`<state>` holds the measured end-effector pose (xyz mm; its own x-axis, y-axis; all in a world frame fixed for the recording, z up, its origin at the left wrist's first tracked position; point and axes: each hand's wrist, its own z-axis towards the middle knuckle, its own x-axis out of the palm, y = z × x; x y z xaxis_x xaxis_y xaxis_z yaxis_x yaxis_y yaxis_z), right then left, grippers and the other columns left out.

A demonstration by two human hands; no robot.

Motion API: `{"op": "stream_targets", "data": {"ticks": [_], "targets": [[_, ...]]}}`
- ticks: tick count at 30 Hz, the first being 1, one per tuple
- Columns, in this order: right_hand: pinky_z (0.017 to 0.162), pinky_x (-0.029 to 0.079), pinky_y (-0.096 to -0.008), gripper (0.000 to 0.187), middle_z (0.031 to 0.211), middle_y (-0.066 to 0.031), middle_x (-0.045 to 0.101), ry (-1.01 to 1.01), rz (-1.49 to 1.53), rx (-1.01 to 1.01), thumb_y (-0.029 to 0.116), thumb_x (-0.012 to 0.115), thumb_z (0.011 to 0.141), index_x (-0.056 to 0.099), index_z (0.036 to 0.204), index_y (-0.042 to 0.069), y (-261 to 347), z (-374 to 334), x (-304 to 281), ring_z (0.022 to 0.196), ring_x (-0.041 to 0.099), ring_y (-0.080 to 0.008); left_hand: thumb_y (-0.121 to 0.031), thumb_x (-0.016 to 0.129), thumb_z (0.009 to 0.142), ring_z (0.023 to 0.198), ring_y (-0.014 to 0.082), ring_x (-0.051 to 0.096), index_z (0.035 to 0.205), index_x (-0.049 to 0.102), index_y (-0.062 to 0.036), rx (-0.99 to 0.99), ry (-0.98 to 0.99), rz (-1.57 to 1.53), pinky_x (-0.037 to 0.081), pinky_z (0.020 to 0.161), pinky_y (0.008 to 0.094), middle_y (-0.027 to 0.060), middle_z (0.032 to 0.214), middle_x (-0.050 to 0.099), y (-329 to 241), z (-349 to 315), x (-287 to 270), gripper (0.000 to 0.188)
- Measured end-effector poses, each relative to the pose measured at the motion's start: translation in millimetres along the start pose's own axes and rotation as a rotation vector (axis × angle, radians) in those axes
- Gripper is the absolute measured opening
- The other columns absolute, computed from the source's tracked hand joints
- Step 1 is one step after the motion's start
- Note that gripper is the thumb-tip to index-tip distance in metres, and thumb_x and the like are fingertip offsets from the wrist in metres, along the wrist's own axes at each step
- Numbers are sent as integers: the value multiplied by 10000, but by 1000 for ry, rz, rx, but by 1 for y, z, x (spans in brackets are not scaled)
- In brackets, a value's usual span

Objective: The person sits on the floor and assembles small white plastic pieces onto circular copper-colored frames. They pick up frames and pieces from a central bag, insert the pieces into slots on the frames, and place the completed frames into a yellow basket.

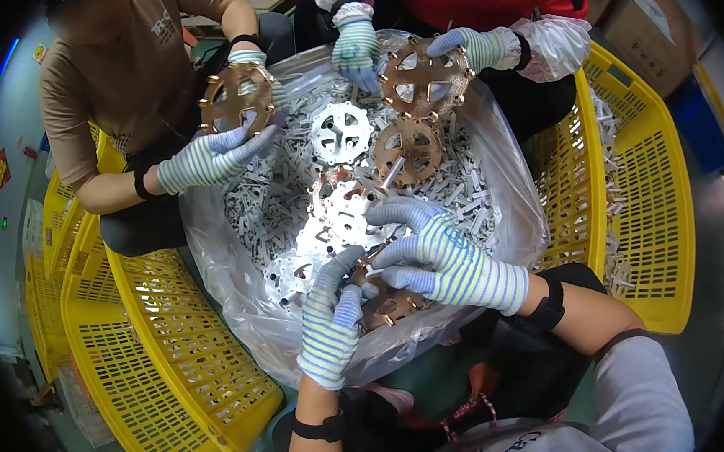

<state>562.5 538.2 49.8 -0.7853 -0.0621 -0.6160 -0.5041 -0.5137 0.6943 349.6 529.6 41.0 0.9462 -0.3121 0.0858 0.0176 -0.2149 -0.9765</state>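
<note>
Two gloved hands, left hand [333, 322] and right hand [441, 258], clamp a copper-coloured toothed disc [387, 305] at lower centre. Several discs [340, 132] lie finished on the heap of small metal strips [269, 200]; many strips remain loose in the plastic-lined yellow crate [573, 179].

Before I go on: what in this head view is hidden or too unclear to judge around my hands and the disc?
- Copper-coloured disc: mostly covered by the right hand and left hand; its full outline is hidden.
- Small flat metal pieces in the plastic bag: too small and glare-washed to count.
- Yellow crate under the bag: its inside is hidden by the bag.
</note>
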Motion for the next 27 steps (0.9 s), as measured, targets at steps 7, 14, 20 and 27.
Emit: {"op": "stream_targets", "data": {"ticks": [7,14,20,27], "targets": [[999,379,-474,195,1223,-154,570,52,-28,-40,256,709,822,707,924,90,2,-1,-3,1188,511,-361,-75,487,889,825,87,559,1277,559,-5,13,36,72,469,766,226,59,1023,609,0,-1,-4,400],[989,372,-478,219,1196,-134,569,104,-18,-63,278,685,832,687,952,94,6,0,-2,1176,499,-353,-123,713,818,844,156,614,1130,650,-7,98,-70,293,498,796,301,64,942,664,-5,-3,6,339],[995,369,-477,266,1203,-146,544,129,-58,-58,317,658,853,661,970,77,-3,-3,4,1168,493,-362,-199,765,805,858,151,637,1063,680,-11,133,-150,298,509,796,306,84,955,693,8,3,3,331],[908,468,-344,234,1097,-114,603,-60,176,381,248,548,975,632,1104,71,-38,-2,13,1031,598,-249,-217,739,853,829,118,610,1058,662,15,105,-347,166,489,767,251,61,904,661,-9,8,-16,319]]}}
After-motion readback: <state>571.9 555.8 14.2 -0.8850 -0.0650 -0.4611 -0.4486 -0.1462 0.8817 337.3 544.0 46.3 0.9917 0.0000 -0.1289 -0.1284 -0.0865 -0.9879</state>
